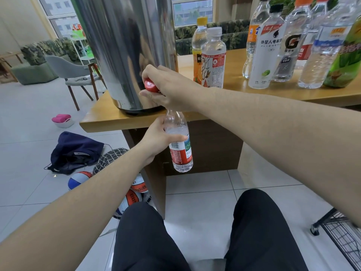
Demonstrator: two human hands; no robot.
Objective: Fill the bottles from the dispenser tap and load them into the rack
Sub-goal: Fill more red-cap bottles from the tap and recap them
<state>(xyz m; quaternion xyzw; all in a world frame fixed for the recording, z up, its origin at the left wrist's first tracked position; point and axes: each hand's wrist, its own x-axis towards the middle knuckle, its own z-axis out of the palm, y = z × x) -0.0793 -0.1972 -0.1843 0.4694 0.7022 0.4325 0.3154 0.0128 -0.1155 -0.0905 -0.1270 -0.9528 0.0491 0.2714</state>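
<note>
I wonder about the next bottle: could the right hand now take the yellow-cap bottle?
Probably not yet: the right hand grips the red tap knob. The yellow-cap bottle stands close behind on the table, nothing between.

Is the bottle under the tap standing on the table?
No, the left hand holds the bottle in the air below the table edge.
</note>
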